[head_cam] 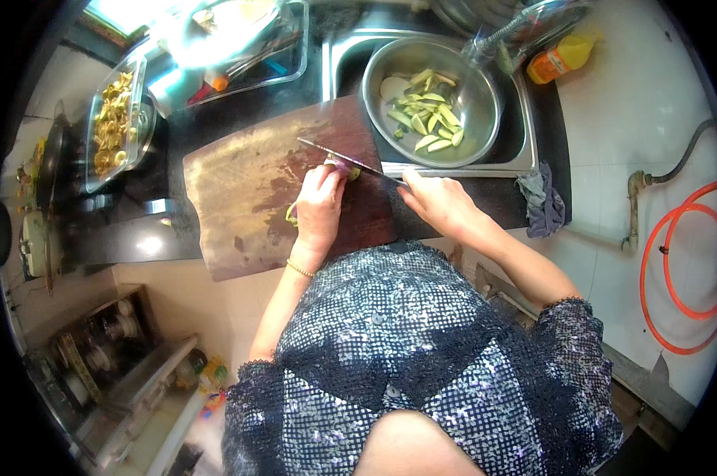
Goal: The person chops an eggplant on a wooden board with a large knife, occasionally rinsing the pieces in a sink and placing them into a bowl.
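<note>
On a dark wooden cutting board (245,172), my left hand (321,199) holds down a purple-and-green vegetable (354,172), mostly covered by the fingers. My right hand (445,202) grips a kitchen knife (349,158) by its handle. The blade slants across the vegetable just beyond my left fingertips; whether it has cut in cannot be seen. By my left wrist lies a purple and green piece (292,214), partly hidden. Past the board, a steel bowl (486,128) holds many pale green wedges (433,116) and a white round thing (393,88).
The bowl rests over a steel sink (528,143) with a faucet (501,35) behind. A yellow-orange bottle (561,58) and a grey cloth (543,199) are at the right. To the left stand a clear tub of yellowish food pieces (113,122) and a plastic tray (302,44) of utensils.
</note>
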The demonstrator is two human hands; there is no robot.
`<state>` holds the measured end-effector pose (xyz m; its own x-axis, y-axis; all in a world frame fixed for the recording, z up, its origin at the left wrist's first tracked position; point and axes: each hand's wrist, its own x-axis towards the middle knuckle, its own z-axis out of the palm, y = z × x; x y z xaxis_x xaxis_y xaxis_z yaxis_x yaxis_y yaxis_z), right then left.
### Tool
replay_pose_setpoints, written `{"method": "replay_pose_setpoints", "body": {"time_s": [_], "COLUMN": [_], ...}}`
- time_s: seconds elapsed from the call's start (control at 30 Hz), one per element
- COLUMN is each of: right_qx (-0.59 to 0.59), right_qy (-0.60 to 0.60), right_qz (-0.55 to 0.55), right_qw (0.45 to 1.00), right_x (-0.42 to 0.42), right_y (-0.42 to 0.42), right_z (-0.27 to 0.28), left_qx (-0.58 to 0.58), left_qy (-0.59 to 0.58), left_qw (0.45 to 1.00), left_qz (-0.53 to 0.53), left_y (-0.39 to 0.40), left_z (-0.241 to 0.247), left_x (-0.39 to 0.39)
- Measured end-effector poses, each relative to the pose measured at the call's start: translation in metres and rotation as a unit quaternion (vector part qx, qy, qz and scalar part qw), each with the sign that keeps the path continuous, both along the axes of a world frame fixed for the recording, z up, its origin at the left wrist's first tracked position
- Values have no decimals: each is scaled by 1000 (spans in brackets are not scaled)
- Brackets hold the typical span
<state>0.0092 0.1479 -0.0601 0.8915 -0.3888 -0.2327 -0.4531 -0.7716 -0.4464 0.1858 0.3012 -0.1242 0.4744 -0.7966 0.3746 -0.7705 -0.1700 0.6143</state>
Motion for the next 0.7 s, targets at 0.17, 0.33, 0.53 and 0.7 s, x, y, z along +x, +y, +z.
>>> {"method": "replay_pose_setpoints", "body": {"time_s": [0.17,0.33,0.53,0.7], "right_qx": [17,22,113,134], "right_qy": [34,2,-138,22], "right_qz": [4,-15,-103,-53], "right_qw": [999,1000,979,989], "right_x": [-3,24,19,6], "right_y": [6,17,16,34], "right_z": [-2,-30,-24,-12], "left_qx": [-9,-18,-41,101], "left_qy": [-19,-26,45,-7], "left_qw": [1000,999,998,993], "left_qz": [15,19,4,51], "left_y": [2,1,17,74], "left_z": [-6,-8,14,46], "left_x": [-1,-3,-1,16]}}
